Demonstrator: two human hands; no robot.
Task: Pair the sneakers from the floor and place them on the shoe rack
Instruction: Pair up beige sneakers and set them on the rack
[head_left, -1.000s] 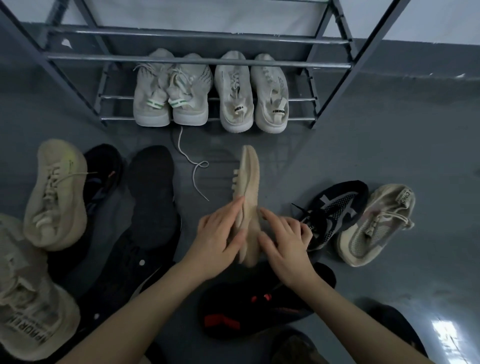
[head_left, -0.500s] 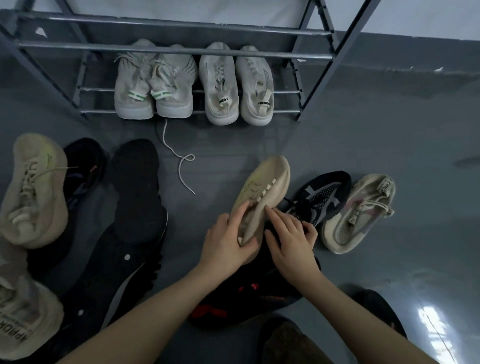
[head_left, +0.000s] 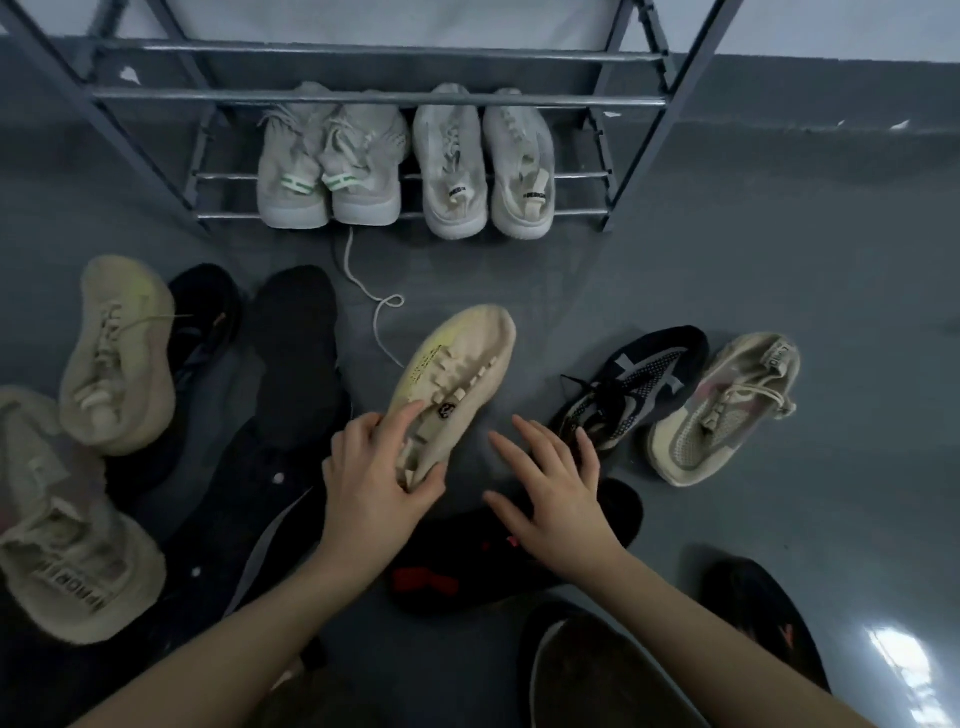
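Observation:
My left hand (head_left: 376, 480) grips the heel end of a beige sneaker (head_left: 457, 374), which points up and right, showing its laces. My right hand (head_left: 553, 488) hovers just right of it, fingers spread, holding nothing. A matching beige sneaker (head_left: 117, 358) lies at the left. The grey metal shoe rack (head_left: 374, 96) stands at the top, and two pairs of pale sneakers (head_left: 405, 161) sit on its lowest shelf. A black sneaker with red marks (head_left: 467, 561) lies under my hands.
A black patterned sneaker (head_left: 634, 384) and a beige mesh sneaker (head_left: 722, 410) lie at the right. Dark sneakers (head_left: 291, 353) and another beige one (head_left: 67, 540) crowd the left. A loose white lace (head_left: 374, 306) trails on the grey floor. A dark shoe (head_left: 587, 670) sits bottom right.
The beige sneaker turned from standing on edge to laces up, toe swung right. My right hand let go of it and spread open. The view shifted slightly.

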